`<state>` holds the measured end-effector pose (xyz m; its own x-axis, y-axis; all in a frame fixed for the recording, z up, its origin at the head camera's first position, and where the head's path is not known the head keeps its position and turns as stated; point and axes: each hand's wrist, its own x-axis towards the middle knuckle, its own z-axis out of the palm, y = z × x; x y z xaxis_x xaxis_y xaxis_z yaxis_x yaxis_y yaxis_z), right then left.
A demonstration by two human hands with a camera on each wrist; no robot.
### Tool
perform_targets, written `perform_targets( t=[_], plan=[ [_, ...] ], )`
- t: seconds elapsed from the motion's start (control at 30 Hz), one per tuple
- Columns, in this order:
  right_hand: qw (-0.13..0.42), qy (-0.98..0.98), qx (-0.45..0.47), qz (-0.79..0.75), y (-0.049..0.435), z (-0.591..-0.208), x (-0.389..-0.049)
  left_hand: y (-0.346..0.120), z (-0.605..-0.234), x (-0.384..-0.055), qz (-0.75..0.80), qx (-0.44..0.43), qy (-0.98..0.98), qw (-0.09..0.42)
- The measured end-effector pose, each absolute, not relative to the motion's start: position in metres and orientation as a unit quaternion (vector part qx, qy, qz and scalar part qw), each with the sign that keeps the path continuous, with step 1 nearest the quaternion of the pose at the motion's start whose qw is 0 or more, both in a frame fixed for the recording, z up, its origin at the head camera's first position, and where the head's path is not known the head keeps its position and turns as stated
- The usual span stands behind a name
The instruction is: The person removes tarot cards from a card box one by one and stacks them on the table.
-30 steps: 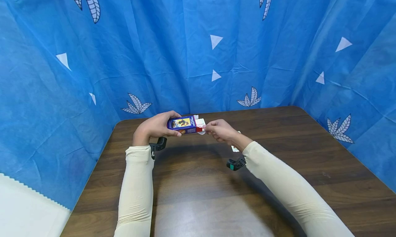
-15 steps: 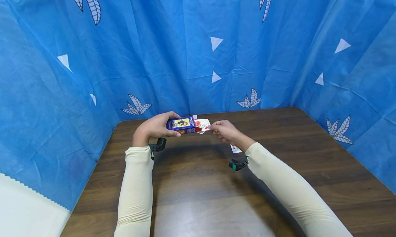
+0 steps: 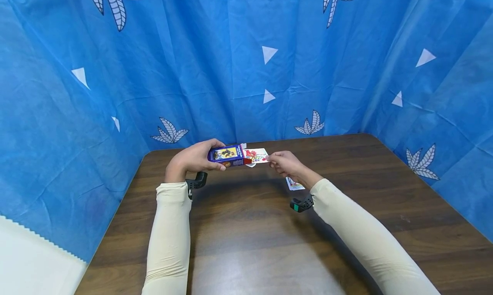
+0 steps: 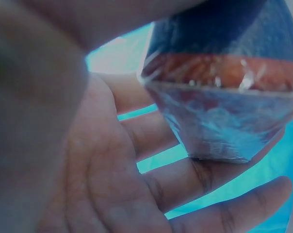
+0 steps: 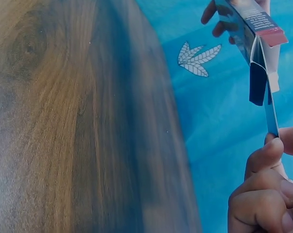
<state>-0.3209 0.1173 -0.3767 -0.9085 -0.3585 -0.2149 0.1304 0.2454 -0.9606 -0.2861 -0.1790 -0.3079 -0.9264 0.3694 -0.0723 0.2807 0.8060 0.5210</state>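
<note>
A dark blue card box (image 3: pixel 226 153) with a yellow picture is gripped by my left hand (image 3: pixel 196 156), thumb on the near side. Its open end faces right, with red and white flaps spread. In the left wrist view the clear-wrapped closed end of the box (image 4: pixel 224 121) lies against the fingers. From the open end a white card with red and green print (image 3: pixel 257 155) sticks out. My right hand (image 3: pixel 286 163) pinches that card's right edge between thumb and forefinger; the right wrist view shows the card (image 5: pixel 271 114) edge-on. Another printed card (image 3: pixel 294 184) lies on the table, partly behind my right wrist.
A brown wood-grain table (image 3: pixel 246 235) spreads beneath both arms. Blue cloth (image 3: pixel 246 64) with white leaf and triangle prints hangs behind and at the sides. A white sheet (image 3: pixel 34 260) with a zigzag edge shows at the lower left.
My right hand has moved right, drawing the card further out of the box, so more of its print shows. The left hand and box have stayed nearly still.
</note>
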Motion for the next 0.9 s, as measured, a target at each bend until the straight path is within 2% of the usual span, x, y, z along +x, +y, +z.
perform_targets(
  t=[0.43,0.63,0.9],
  plan=[
    [0.214,0.746,-0.105,-0.622,0.154,-0.376,-0.329,-0.179,-0.307,-0.285,0.271,0.179,0.943,0.074],
    [0.171,0.771,-0.067,-0.610,0.175,-0.374,-0.335,-0.179,-0.306,-0.286,0.271,0.182,0.942,0.075],
    [0.131,0.863,-0.025,-0.487,0.202,-0.386,-0.351,-0.179,-0.307,-0.284,0.270,0.184,0.942,0.078]
  ],
)
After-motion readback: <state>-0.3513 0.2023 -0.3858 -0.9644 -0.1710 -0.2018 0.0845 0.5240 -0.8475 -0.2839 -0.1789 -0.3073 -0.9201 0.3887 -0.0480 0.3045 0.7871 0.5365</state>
